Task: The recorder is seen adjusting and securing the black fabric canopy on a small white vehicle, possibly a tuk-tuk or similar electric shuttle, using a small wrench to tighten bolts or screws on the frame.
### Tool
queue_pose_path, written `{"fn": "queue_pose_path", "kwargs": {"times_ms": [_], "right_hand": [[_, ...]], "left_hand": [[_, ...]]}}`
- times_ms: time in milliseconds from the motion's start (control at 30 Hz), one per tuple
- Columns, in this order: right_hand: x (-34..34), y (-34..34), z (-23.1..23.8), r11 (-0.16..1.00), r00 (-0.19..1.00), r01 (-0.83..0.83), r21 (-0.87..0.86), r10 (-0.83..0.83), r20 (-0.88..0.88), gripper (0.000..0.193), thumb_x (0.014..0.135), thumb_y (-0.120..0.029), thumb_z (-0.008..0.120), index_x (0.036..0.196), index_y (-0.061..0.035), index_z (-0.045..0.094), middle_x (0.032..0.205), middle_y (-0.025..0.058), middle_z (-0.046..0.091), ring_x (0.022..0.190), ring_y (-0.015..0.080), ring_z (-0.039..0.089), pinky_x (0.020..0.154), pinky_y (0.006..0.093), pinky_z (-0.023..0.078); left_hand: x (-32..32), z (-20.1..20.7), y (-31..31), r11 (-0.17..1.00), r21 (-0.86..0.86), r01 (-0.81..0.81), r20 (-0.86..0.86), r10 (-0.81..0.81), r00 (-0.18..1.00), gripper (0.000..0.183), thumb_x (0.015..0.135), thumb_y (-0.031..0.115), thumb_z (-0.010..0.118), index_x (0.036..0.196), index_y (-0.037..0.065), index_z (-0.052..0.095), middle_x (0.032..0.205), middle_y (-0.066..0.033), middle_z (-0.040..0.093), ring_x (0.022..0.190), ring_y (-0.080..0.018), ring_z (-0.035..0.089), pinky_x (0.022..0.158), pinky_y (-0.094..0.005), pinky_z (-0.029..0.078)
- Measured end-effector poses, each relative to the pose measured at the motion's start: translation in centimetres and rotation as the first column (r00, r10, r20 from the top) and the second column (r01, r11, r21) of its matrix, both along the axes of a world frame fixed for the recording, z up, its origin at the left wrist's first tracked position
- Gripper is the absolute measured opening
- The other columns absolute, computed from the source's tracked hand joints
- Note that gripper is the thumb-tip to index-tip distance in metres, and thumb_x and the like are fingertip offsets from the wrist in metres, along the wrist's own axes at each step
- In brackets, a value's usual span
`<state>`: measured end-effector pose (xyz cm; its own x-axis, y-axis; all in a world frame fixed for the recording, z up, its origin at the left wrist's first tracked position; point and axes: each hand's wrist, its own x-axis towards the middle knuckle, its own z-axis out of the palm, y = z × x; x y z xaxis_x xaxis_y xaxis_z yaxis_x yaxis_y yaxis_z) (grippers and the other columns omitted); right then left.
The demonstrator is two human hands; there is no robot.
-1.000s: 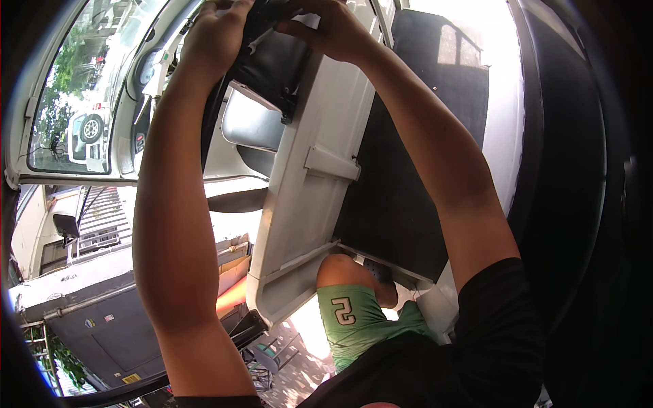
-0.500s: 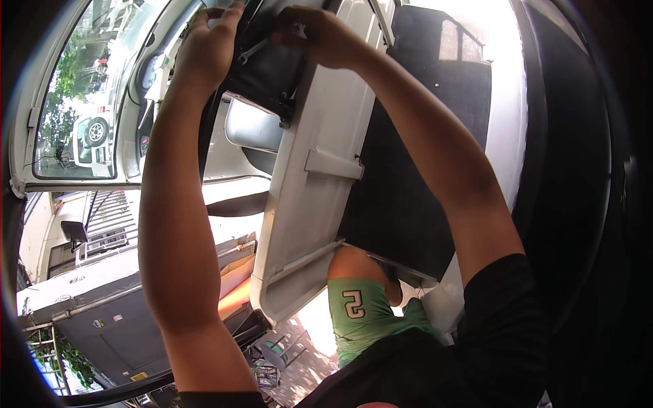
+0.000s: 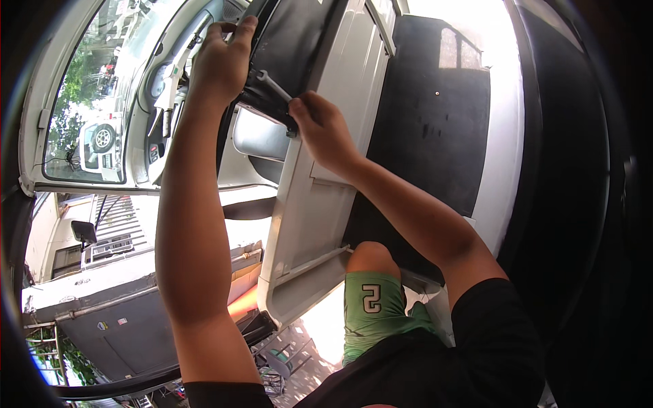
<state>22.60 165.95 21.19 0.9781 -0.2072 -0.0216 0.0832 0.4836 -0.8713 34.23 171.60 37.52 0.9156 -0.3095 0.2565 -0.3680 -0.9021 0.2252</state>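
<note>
My right hand [image 3: 325, 129] is closed round one end of a silver wrench [image 3: 275, 85]. The wrench's open jaw points up and to the left, at the lower left edge of a black panel [image 3: 299, 44]; I cannot tell if it sits on a fastener. My left hand [image 3: 224, 61] grips the panel's dark left edge, thumb on the near side and fingertips partly hidden behind it. A small dark bracket [image 3: 291, 129] shows at the panel's lower corner, close beside my right hand.
A white metal body panel [image 3: 299, 211] runs down beside my right forearm, with a flat black board [image 3: 422, 122] to its right. At left are the windshield [image 3: 88, 102] and dashboard of a vehicle. A grey seat-like part [image 3: 260, 132] lies below the black panel.
My right hand has come down and nearer from the upper part of the black panel, bringing the wrench's jaw to the panel's left edge. My left hand stays on that edge.
</note>
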Motion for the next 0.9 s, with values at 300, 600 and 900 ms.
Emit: {"fn": "queue_pose_path", "kwargs": {"times_ms": [300, 600, 900], "right_hand": [[6.9, -7.2, -1.2, 0.877, 0.931, 0.105, -0.468, 0.079, 0.356, 0.027, 0.1, -0.028, 0.059, 0.1, -0.0017, 0.063, 0.081, 0.0123, 0.058, 0.075, 0.0205, 0.056, 0.072, 0.036, 0.047], [8.0, -4.1, -1.6, 0.889, 0.937, 0.127, -0.44, 0.038, 0.347, 0.022, 0.102, -0.027, 0.059, 0.104, -0.0055, 0.064, 0.08, 0.0105, 0.06, 0.076, 0.0187, 0.057, 0.073, 0.0356, 0.047], [0.0, 2.3, 1.8, 0.993, 0.993, 0.019, -0.115, -0.032, -0.113, 0.043, 0.107, -0.039, 0.048, 0.086, -0.0025, 0.057, 0.072, 0.0022, 0.049, 0.067, 0.0121, 0.045, 0.061, 0.0299, 0.038]], "left_hand": [[0.8, 0.0, 0.3, 0.999, 0.026, 0.018, -0.017, -0.018, 1.0, 0.069, 0.097, 0.06, 0.05, 0.133, 0.001, 0.054, 0.126, -0.0287, 0.063, 0.12, -0.0434, 0.06, 0.105, -0.0481, 0.044], [1.5, 0.0, 1.1, 0.999, 0.044, 0.031, -0.004, -0.031, 1.0, 0.074, 0.094, 0.061, 0.053, 0.137, 0.002, 0.05, 0.132, -0.0297, 0.06, 0.127, -0.043, 0.056, 0.109, -0.0484, 0.039], [-1.4, 0.8, -1.2, 0.995, 0.013, -0.104, -0.059, 0.104, 0.993, 0.067, 0.097, 0.057, 0.05, 0.136, 0.003, 0.049, 0.126, -0.0271, 0.063, 0.122, -0.0414, 0.059, 0.106, -0.0481, 0.043]]}}
